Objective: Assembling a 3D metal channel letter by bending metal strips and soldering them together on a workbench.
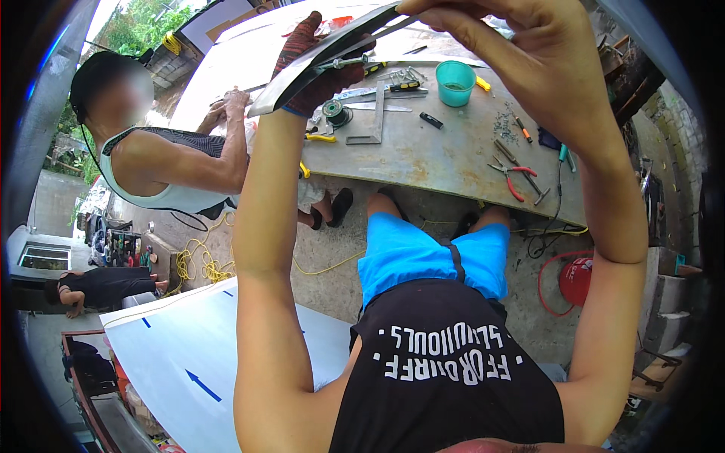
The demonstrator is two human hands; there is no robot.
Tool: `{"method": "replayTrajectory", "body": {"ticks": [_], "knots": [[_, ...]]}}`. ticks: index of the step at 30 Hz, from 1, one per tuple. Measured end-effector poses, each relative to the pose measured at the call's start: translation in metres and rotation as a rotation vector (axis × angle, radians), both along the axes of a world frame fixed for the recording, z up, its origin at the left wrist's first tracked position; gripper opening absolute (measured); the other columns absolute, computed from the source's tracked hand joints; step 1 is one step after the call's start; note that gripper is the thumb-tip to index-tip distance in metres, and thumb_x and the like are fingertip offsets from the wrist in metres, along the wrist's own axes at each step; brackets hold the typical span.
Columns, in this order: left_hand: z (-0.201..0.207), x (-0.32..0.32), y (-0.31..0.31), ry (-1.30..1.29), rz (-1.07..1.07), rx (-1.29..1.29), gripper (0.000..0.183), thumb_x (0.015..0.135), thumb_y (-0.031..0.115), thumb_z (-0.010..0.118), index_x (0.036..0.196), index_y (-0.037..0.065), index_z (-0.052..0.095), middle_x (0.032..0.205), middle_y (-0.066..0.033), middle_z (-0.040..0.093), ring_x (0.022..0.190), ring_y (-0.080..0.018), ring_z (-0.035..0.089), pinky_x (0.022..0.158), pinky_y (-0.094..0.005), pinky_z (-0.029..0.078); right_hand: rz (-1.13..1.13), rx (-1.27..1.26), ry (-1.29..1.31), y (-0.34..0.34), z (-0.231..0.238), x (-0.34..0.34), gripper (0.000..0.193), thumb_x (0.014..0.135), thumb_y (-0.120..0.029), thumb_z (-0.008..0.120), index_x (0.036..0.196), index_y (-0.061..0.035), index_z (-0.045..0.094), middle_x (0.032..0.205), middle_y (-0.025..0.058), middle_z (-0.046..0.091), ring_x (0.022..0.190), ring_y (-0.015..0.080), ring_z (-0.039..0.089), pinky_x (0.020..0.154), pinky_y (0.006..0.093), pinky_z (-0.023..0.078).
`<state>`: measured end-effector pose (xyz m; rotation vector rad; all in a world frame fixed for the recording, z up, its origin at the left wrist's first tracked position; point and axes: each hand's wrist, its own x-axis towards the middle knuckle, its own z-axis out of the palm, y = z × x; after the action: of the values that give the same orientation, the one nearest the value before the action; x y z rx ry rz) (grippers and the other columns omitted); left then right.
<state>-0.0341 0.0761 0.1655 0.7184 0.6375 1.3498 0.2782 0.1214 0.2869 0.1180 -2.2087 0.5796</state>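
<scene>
- Centrally, near the upper edge, we find the curved strip [316, 57] raised above the tabletop [445, 160], close to the viewer, where its surface presumably can be inspected at short range.
- We see the left hand [329, 86], in a dark red and black knitted glove, gripping the strip from behind; the sheet hides part of the hold. The glove perhaps guards against a thin edge.
- The right hand [521, 64], bare, has its grip closed on the far end, thumb against fingertips; we judge that holding both ends steadies so long a piece.
- Across the strip, beside the gloved fingers, we note a silvery bolt [343, 62]; we cannot tell whether it is fastened or merely held.
- As to material, we read the strip as smooth, stiff sheet, probably metal: pale along one edge, dark and glossy within the bend.
- Below, we observe a worn grey tabletop bearing a translucent teal plastic cup [455, 93], tapered toward its base; a flat, L-shaped metal square [365, 140]; a round wire spool [337, 115]; and red-handled pliers [515, 186] lying splayed.
- Small loose screws [504, 127] lie scattered between cup and pliers, within easy reach, we suppose, of the right hand.
</scene>
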Motion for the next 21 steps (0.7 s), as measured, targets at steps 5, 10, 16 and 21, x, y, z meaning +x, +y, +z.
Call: {"method": "replayTrajectory", "body": {"ticks": [5,10,16,21], "knots": [[0.002,0.000,-0.002,-0.024,0.081,-0.040,0.068,0.099,0.053,0.052,0.130,-0.007,0.056,0.113,-0.0205,0.069,0.077,-0.0228,0.062,0.064,-0.0309,0.048,0.005,-0.038,-0.038,-0.005,0.001,-0.005,0.015,0.087,0.003,0.073,0.101,-0.0004,0.075,0.085,0.0090,0.071,0.073,0.0154,0.064,0.064,0.0279,0.049],[0.001,-0.006,0.000,-0.039,-0.038,0.001,0.067,0.099,0.053,0.052,0.128,-0.007,0.059,0.111,-0.0205,0.069,0.074,-0.0228,0.061,0.065,-0.0308,0.049,-0.007,0.022,-0.042,-0.006,0.005,-0.009,0.014,0.087,0.004,0.072,0.100,-0.0008,0.075,0.084,0.0088,0.071,0.073,0.0154,0.064,0.064,0.0280,0.049],[-0.003,-0.010,-0.001,-0.033,-0.017,0.013,0.068,0.100,0.054,0.050,0.127,-0.008,0.059,0.112,-0.0225,0.068,0.073,-0.0230,0.062,0.064,-0.0306,0.049,-0.014,0.033,-0.045,-0.008,0.011,-0.010,0.014,0.087,0.003,0.072,0.099,-0.0005,0.075,0.084,0.0089,0.071,0.073,0.0152,0.064,0.064,0.0283,0.049],[0.000,-0.003,-0.008,-0.012,0.056,0.004,0.066,0.101,0.053,0.049,0.126,-0.007,0.059,0.112,-0.0239,0.069,0.076,-0.0246,0.065,0.064,-0.0315,0.051,-0.034,-0.009,-0.059,-0.014,0.011,-0.012,0.013,0.087,0.003,0.072,0.099,0.0000,0.075,0.083,0.0090,0.071,0.074,0.0158,0.064,0.065,0.0285,0.049]]}}
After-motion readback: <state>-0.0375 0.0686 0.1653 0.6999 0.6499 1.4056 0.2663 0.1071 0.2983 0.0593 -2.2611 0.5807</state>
